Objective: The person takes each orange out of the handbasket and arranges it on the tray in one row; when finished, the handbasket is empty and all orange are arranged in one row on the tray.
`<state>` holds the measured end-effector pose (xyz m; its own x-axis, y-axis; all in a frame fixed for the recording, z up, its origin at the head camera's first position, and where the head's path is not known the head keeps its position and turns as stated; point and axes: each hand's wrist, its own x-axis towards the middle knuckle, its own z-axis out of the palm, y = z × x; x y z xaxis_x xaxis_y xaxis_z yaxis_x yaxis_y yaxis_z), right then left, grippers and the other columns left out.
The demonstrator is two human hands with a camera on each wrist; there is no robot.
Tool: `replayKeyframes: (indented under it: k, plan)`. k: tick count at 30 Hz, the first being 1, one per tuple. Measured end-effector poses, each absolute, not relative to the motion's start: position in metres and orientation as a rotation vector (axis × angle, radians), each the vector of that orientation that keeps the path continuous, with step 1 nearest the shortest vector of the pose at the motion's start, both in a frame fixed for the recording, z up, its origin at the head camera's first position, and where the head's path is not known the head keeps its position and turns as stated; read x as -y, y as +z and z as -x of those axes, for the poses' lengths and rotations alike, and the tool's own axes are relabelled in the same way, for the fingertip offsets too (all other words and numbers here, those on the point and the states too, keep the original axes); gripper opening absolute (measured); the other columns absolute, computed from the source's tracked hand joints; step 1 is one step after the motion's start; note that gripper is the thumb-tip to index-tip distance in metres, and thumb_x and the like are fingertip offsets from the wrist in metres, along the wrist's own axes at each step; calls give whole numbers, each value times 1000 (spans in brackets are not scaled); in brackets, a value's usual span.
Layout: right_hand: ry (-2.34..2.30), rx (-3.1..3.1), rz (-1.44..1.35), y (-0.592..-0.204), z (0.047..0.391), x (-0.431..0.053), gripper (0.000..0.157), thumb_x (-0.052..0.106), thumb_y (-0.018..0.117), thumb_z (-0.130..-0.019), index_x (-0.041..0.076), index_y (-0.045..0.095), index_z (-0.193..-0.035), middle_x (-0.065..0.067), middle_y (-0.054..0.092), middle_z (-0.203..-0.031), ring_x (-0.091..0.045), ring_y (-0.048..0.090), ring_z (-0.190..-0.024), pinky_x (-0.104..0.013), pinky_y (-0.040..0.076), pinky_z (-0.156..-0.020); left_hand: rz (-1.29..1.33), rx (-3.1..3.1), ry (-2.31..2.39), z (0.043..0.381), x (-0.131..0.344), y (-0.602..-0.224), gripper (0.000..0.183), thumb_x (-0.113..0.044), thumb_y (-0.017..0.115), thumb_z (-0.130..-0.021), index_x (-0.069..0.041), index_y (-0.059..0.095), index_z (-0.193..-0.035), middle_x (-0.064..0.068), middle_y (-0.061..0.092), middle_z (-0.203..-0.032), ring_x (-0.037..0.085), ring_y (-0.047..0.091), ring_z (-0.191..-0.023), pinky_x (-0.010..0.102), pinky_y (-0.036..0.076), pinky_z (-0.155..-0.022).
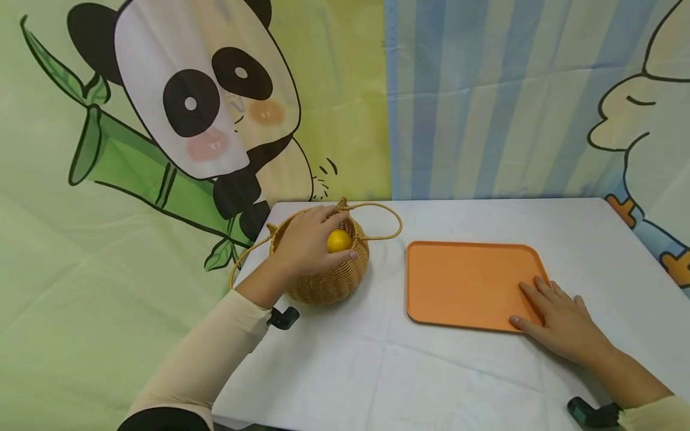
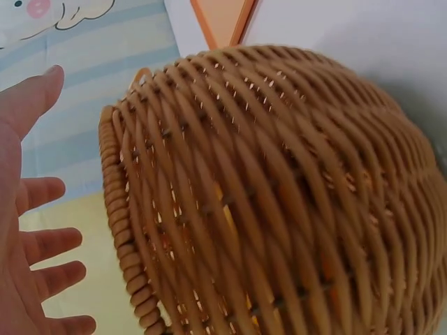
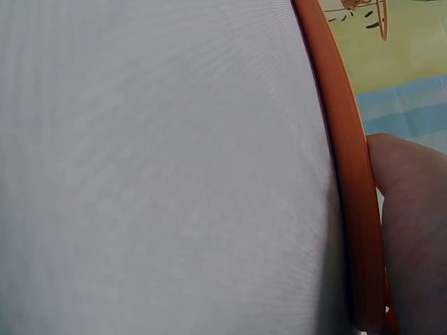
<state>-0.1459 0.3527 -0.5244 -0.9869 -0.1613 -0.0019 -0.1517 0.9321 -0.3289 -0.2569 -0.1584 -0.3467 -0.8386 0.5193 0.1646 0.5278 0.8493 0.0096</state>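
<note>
A round wicker basket (image 1: 323,287) stands at the left of the table, also filling much of the left wrist view (image 2: 265,188). Inside, near its rim, shows a smooth, round yellow-orange thing (image 1: 339,240). My left hand (image 1: 309,242) is over the basket's mouth, fingers spread and nothing between them; the left wrist view shows the fingers (image 2: 52,244) just beyond the rim. An orange rectangular tray (image 1: 469,284) lies flat to the right of the basket. My right hand (image 1: 566,323) rests on its near right corner with extended fingers, the thumb (image 3: 412,202) at the tray's edge.
The table (image 1: 442,377) has a white cover. Two thin looped handles flop outward from the basket, one handle (image 1: 385,206) to the right and another (image 1: 237,266) to the left. Behind hangs a printed curtain (image 1: 485,96) with a panda and stripes.
</note>
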Motion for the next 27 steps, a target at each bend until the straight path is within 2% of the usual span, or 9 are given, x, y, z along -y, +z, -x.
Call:
replayKeyframes:
  k: [12, 19, 27]
  plan:
    - [-509, -3062, 252, -525, 146, -354, 99, 67, 61, -100, -4, 35, -163, -39, 21, -167, -65, 19, -150, -89, 8, -107, 847, 2950, -1, 269, 166, -335, 88, -76, 61, -92, -25, 48, -162, 11, 44, -165, 35, 40, -151, 61, 38, -118]
    - [-514, -3069, 249, -524, 145, -354, 98, 67, 62, -100, -5, 36, -162, -39, 22, -166, -65, 19, -150, -88, 8, -108, 850, 3026, -23, 273, 169, -328, 86, -72, 67, -90, -28, 48, -162, 11, 43, -165, 35, 39, -152, 65, 39, -115]
    - [-519, -3057, 247, -522, 146, -353, 98, 67, 61, -100, -5, 36, -162, -39, 22, -166, -65, 20, -149, -88, 8, -108, 835, 3122, -127, 283, 172, -319, 93, -70, 72, -88, -25, 44, -164, 11, 40, -168, 36, 40, -152, 63, 41, -115]
